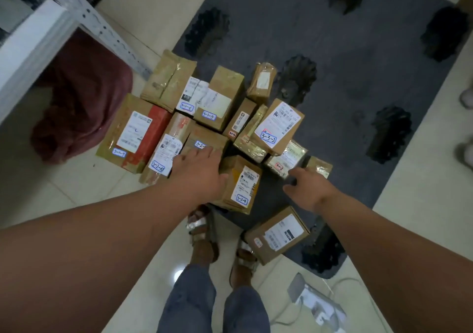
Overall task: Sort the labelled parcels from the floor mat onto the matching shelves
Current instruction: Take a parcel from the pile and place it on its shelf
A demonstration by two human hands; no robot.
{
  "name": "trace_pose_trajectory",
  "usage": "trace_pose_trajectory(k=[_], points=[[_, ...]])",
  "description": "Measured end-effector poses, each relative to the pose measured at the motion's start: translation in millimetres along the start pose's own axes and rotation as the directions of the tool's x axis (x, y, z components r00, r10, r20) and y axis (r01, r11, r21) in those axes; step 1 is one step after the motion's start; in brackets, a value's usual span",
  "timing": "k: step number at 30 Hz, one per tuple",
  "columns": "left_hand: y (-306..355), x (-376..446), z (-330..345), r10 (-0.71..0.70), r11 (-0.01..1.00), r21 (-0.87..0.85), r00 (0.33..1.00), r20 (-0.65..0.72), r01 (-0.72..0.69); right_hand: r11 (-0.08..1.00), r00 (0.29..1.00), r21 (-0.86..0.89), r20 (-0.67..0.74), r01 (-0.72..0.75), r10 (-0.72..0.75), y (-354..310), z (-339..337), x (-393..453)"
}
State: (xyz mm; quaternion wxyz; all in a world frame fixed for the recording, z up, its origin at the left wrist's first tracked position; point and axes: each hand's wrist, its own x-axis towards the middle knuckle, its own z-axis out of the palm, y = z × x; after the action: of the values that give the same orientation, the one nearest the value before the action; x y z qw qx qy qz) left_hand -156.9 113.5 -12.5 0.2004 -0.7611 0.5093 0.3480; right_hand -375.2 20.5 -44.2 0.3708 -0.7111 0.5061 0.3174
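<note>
Several brown cardboard parcels with white labels lie in a heap on the dark grey floor mat (pixel 358 64). My left hand (pixel 198 169) reaches down with straight fingers onto a parcel whose label begins 3-2 (pixel 204 141). Beside it on the left lies the parcel marked 3-2-10 (pixel 166 151), and below it the one marked 3-2-8 (pixel 242 183). My right hand (pixel 305 185) hovers with loosely bent fingers over the mat, just short of a small taped parcel (pixel 286 158). It holds nothing. The parcel marked 3-3-2 (pixel 277 125) lies farther back.
A white metal shelf frame (pixel 38 33) stands at the upper left, with a dark red cloth bundle (pixel 82 97) under it. My sandalled feet (pixel 204 238) stand on pale tiles. A white power strip with cables (pixel 314 304) lies at the lower right. Another person's shoes (pixel 467 125) show at the right edge.
</note>
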Motion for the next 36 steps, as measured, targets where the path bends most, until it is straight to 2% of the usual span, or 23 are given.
trace_pose_trajectory(k=[6,12,16,19,24,32,36], points=[[26.7,58.7,4.9,0.054,0.998,0.022,0.996,0.077,-0.055,0.987,0.998,0.148,0.016,-0.063,0.062,17.9,13.3,33.2],[41.4,129.0,16.0,0.090,0.988,-0.135,0.992,0.084,-0.078,0.950,0.991,0.283,0.005,-0.132,0.136,17.2,19.0,79.1],[51.3,162.1,15.0,0.053,0.934,-0.356,0.993,0.107,-0.012,0.839,0.977,0.510,0.016,-0.190,0.211,10.7,19.1,107.8],[58.8,177.3,11.5,0.070,0.903,-0.429,0.987,0.143,-0.002,0.745,0.974,0.641,0.024,-0.187,0.224,4.3,16.9,118.4],[64.2,182.5,13.9,0.084,0.845,-0.534,0.979,0.186,0.029,0.646,0.976,0.747,0.018,-0.157,0.216,-5.9,17.4,124.0],[50.6,165.5,3.3,-0.002,0.798,-0.591,0.980,0.197,0.120,0.495,0.964,0.849,0.061,-0.186,0.259,-20.3,5.9,104.0],[36.1,143.2,-0.6,-0.043,0.686,-0.710,0.983,0.180,0.160,0.484,0.965,0.855,0.063,-0.184,0.256,-31.4,-1.6,89.7]])
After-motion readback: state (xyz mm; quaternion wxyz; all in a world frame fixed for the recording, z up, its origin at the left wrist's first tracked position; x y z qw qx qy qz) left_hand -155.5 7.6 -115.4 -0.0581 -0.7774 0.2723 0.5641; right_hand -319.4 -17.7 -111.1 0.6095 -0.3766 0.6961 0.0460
